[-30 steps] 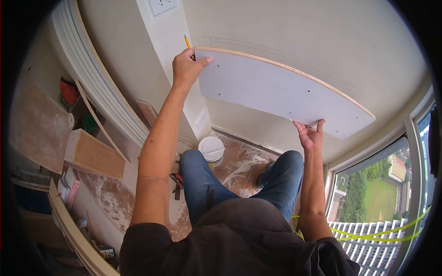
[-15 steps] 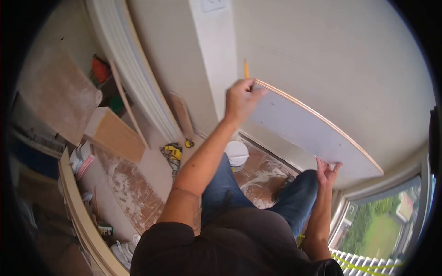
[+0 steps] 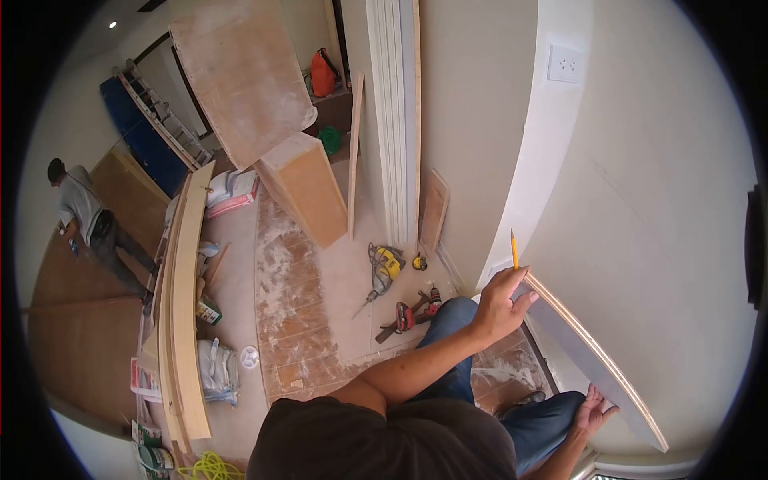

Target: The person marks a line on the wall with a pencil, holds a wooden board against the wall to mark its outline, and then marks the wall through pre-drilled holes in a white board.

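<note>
I'm looking down into a room under renovation, with pale walls (image 3: pixel 640 200) and a dusty floor (image 3: pixel 304 320) strewn with tools and offcuts. The curved board (image 3: pixel 596 364) sits low on the right, held edge-on against the rounded wall, its long axis running from the corner near the left hand (image 3: pixel 500 304) down and away toward the lower right, pale face turned inward. The left hand grips the board's upper end with fingers curled over it and a pencil (image 3: pixel 514 250) pinched upright between them; the right hand (image 3: pixel 596 410) cups the underside further along, fingers spread. I judge the fitting unfinished: the board is only hand-held, I see no fixing, and whether any line is marked along it I cannot tell. Out on the floor lie a yellow drill (image 3: pixel 384 264) and a red tool (image 3: pixel 412 314); a stack of curved strips (image 3: pixel 184 304) sits far left, and another person (image 3: pixel 88 220) works well apart.
</note>
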The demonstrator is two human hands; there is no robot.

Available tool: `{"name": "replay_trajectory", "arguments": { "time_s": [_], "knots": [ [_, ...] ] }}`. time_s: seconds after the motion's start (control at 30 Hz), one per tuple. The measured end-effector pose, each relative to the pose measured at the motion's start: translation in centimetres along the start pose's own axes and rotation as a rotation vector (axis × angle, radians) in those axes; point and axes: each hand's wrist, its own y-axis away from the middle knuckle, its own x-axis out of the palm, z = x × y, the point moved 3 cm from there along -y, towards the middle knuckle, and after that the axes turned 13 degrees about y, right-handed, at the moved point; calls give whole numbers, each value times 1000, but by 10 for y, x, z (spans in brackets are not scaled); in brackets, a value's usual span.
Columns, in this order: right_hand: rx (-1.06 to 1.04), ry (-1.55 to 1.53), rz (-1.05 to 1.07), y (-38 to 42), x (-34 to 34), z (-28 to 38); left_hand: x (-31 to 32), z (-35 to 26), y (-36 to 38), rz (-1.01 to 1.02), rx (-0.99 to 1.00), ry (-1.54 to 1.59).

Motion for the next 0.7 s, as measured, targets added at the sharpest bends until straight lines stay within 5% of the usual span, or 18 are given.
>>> {"name": "replay_trajectory", "arguments": {
  "time_s": [0.7],
  "knots": [
    [115, 9, 36, -8, 21, -5, -28, -83, 9, -65, 224, -48]
  ]
}}
